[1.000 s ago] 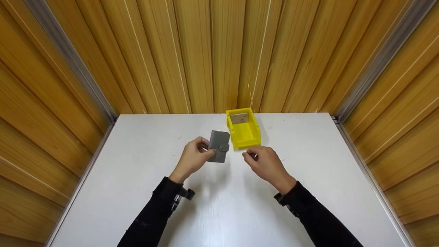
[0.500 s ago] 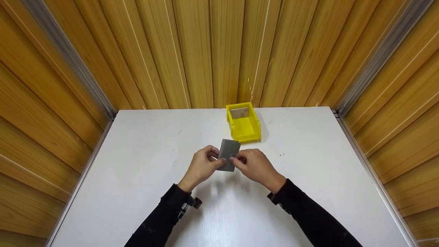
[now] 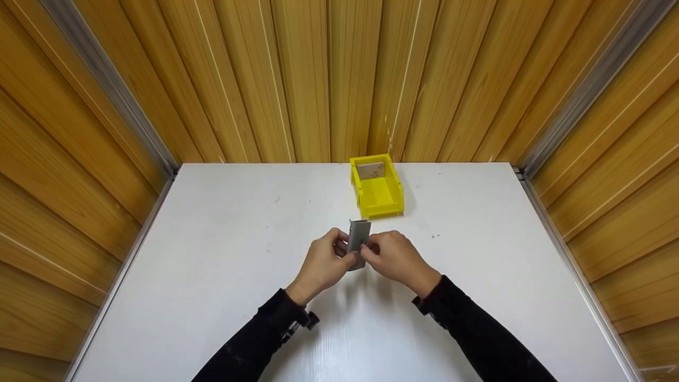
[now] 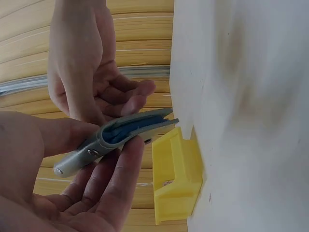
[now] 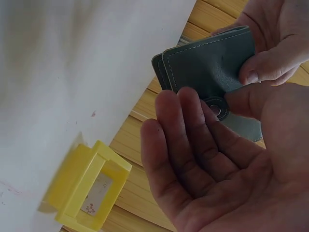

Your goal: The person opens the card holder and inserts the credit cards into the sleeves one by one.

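A small grey-green card holder (image 3: 359,233) is held above the white table, its narrow side turned towards me in the head view. My left hand (image 3: 324,263) grips its spine side, thumb on one cover and fingers on the other. My right hand (image 3: 399,260) pinches the snap strap (image 5: 217,107) on the opposite side between thumb and index finger, the other fingers loosely bent. Blue inner sleeves (image 4: 133,128) show between the covers in the left wrist view. The right wrist view shows the strap's round metal snap; whether it is fastened I cannot tell.
A yellow plastic bin (image 3: 383,210) stands just beyond the hands near the table's back edge, with a pale label on its inner back wall. Wood-panelled walls (image 3: 302,79) enclose the white table (image 3: 223,239) at the back and both sides.
The right hand has come left to the card holder and taken hold of its strap. The left hand has moved it right and nearer, and turned it from cover-up to edge-on.
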Tool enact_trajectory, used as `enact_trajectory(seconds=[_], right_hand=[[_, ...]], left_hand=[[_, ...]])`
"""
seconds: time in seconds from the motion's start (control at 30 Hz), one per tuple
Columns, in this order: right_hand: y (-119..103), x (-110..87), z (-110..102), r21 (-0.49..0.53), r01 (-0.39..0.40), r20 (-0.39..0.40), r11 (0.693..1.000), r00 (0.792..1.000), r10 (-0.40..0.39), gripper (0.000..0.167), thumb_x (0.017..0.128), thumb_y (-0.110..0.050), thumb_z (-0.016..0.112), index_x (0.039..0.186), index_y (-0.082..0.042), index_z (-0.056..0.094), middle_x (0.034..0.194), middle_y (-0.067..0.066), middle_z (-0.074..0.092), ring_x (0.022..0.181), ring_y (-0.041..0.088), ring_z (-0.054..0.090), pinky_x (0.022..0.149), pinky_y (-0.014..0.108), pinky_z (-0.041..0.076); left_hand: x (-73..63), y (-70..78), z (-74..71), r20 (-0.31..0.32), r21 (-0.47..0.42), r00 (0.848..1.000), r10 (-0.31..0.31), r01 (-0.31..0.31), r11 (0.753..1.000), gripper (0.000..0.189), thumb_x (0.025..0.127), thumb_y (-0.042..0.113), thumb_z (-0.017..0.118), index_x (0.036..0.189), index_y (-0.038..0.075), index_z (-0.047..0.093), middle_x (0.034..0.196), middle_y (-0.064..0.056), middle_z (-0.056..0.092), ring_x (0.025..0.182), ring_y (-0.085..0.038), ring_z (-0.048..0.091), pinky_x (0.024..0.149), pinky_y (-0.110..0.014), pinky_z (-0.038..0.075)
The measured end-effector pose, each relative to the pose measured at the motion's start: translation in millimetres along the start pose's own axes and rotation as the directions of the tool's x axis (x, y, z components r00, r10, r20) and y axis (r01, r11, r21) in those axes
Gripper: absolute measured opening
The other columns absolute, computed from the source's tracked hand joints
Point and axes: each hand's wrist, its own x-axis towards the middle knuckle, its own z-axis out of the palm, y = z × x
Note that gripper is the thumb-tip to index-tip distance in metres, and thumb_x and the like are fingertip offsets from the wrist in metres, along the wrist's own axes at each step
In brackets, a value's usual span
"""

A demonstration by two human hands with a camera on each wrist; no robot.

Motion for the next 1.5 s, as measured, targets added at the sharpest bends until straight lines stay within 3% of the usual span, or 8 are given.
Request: enact_trajectory(seconds=[0.17, 0.4, 0.67, 0.9, 1.13, 1.33, 1.5], right_hand=[[5.7, -0.1, 3.9, -0.010, 0.035, -0.016, 0.999, 0.999, -0.035, 0.029, 0.100, -0.017, 0.066, 0.071, -0.015, 0.067, 0.064, -0.011, 0.051, 0.059, 0.005, 0.047, 0.057, 0.025, 0.040], [14.8, -4.5, 3.1, 0.026, 0.136, -0.059, 0.990, 0.989, -0.134, 0.024, 0.104, -0.012, 0.068, 0.081, -0.013, 0.074, 0.070, -0.008, 0.061, 0.064, 0.003, 0.051, 0.062, 0.023, 0.046], [20.8, -10.3, -1.8, 0.079, 0.168, -0.104, 0.983, 0.982, -0.160, 0.019, 0.105, -0.010, 0.069, 0.088, -0.010, 0.077, 0.075, -0.005, 0.066, 0.069, 0.004, 0.055, 0.066, 0.023, 0.050], [30.5, -15.2, -7.0, 0.140, 0.148, -0.136, 0.979, 0.982, -0.129, 0.015, 0.105, -0.009, 0.069, 0.099, -0.010, 0.083, 0.092, 0.002, 0.080, 0.078, 0.005, 0.067, 0.073, 0.028, 0.059], [42.7, -19.6, -10.3, 0.158, 0.069, -0.128, 0.985, 0.991, -0.048, 0.017, 0.104, -0.011, 0.069, 0.091, -0.014, 0.080, 0.083, -0.005, 0.071, 0.073, 0.004, 0.060, 0.068, 0.025, 0.053], [53.0, -22.5, -7.7, 0.186, -0.029, -0.028, 0.982, 0.999, 0.035, 0.021, 0.104, -0.012, 0.068, 0.088, -0.015, 0.080, 0.077, -0.005, 0.070, 0.068, 0.007, 0.056, 0.064, 0.023, 0.046], [53.1, -21.9, -11.0, 0.272, -0.105, 0.017, 0.956, 0.994, 0.104, 0.021, 0.104, -0.016, 0.067, 0.094, -0.015, 0.084, 0.085, 0.006, 0.079, 0.069, 0.009, 0.058, 0.062, 0.022, 0.045]], left_hand=[[1.0, -2.0, 4.1, 0.007, -0.001, 1.000, 0.013, -0.013, 1.000, 0.022, 0.093, 0.015, 0.077, 0.113, 0.012, 0.068, 0.093, 0.000, 0.077, 0.081, -0.009, 0.071, 0.074, -0.026, 0.059], [1.9, -0.8, 6.2, 0.006, -0.036, 1.000, -0.001, 0.002, 0.999, 0.022, 0.093, 0.014, 0.076, 0.113, 0.012, 0.066, 0.094, -0.002, 0.076, 0.081, -0.010, 0.070, 0.073, -0.027, 0.061], [4.4, 2.8, 5.9, -0.007, -0.039, 1.000, 0.017, -0.017, 0.999, 0.023, 0.093, 0.012, 0.075, 0.113, 0.011, 0.065, 0.093, -0.003, 0.074, 0.081, -0.011, 0.069, 0.074, -0.027, 0.059], [6.2, -0.5, -1.5, -0.014, -0.047, 1.000, -0.013, 0.012, 0.999, 0.025, 0.095, 0.012, 0.074, 0.118, 0.010, 0.067, 0.099, -0.006, 0.074, 0.086, -0.014, 0.070, 0.080, -0.032, 0.061], [5.6, -6.4, -14.5, -0.012, -0.068, 0.998, -0.061, 0.060, 0.996, 0.029, 0.097, 0.008, 0.074, 0.125, 0.006, 0.070, 0.107, -0.011, 0.078, 0.088, -0.017, 0.072, 0.083, -0.037, 0.063], [4.1, -11.7, -16.2, 0.006, -0.050, 0.996, -0.090, 0.090, 0.995, 0.032, 0.095, 0.005, 0.075, 0.127, 0.003, 0.072, 0.104, -0.012, 0.078, 0.086, -0.018, 0.070, 0.080, -0.034, 0.061], [3.9, -13.5, -15.8, 0.025, -0.031, 0.995, -0.099, 0.099, 0.995, 0.034, 0.096, 0.005, 0.074, 0.130, 0.003, 0.072, 0.105, -0.012, 0.078, 0.088, -0.018, 0.070, 0.081, -0.035, 0.062]])
